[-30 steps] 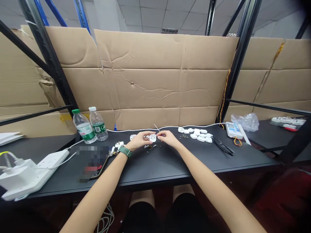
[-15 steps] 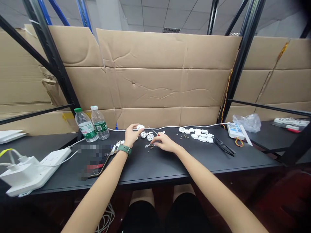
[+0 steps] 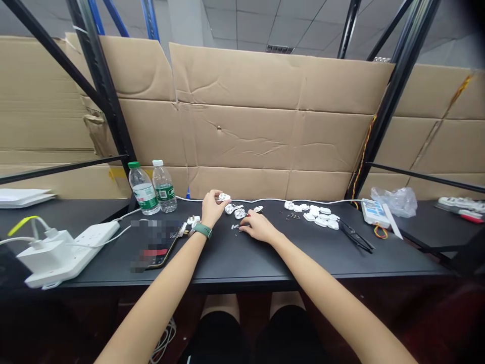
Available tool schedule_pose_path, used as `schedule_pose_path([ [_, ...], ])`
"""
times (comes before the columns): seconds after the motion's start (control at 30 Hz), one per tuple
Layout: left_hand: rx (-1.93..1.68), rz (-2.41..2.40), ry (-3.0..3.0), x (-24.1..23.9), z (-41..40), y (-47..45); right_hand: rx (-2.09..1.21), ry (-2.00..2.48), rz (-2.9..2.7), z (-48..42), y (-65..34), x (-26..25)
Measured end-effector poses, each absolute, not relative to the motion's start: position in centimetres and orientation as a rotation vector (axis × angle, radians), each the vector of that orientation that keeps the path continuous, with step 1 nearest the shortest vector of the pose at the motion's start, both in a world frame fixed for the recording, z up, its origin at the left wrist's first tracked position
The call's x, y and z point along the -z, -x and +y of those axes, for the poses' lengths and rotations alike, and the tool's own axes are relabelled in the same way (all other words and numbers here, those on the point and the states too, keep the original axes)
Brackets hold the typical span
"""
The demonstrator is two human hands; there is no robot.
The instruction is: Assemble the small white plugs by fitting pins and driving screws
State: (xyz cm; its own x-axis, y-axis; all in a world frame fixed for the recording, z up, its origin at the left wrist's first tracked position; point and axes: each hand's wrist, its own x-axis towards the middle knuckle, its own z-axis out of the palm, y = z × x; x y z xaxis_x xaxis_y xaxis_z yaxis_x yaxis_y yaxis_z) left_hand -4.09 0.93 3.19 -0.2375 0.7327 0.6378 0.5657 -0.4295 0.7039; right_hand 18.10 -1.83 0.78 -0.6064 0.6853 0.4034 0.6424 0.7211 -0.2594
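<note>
My left hand (image 3: 212, 208), with a green watch band at the wrist, pinches a white plug housing (image 3: 224, 197) between thumb and fingertips above the desk. My right hand (image 3: 257, 225) is closed around a thin screwdriver (image 3: 240, 208); its shaft points left and a bit of red handle shows at the fingers. The right thumb and fingertip come down at the desk beside small metal parts (image 3: 235, 227). Between the hands lie a white plug piece (image 3: 229, 209) and another open plug piece (image 3: 240, 214). Whether the right fingertips touch a small part cannot be made out.
Several white plug covers (image 3: 321, 221) and loose screws (image 3: 293, 216) lie to the right, near black tweezers-like pliers (image 3: 356, 236) and a white box (image 3: 375, 213). On the left are two water bottles (image 3: 144, 194), a phone (image 3: 162, 258) and a power strip (image 3: 89, 242).
The whole view has shifted, so the scene sits farther right. The screwdriver shaft now lies flatter, and my right fingertips are lower at the small parts. My left hand still holds the plug housing.
</note>
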Motion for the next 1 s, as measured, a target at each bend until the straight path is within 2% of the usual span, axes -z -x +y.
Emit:
schedule_pose_path([
  [0.33,-1.617,1.546,-1.899,-3.2,0.6,3.8,-0.202,1.001,-2.335,-0.6,-17.5,0.4],
  [0.53,-1.504,1.355,-1.788,-2.8,0.8,3.1,-0.229,0.949,-2.077,0.1,-18.0,0.0],
  [0.73,-1.211,1.027,-1.796,-3.0,-0.6,1.6,-0.207,0.964,-1.883,0.6,-19.2,-0.8],
  [1.0,-1.146,0.988,-1.932,-3.1,-1.1,1.3,-0.242,0.911,-1.898,0.9,-19.7,-0.8],
])
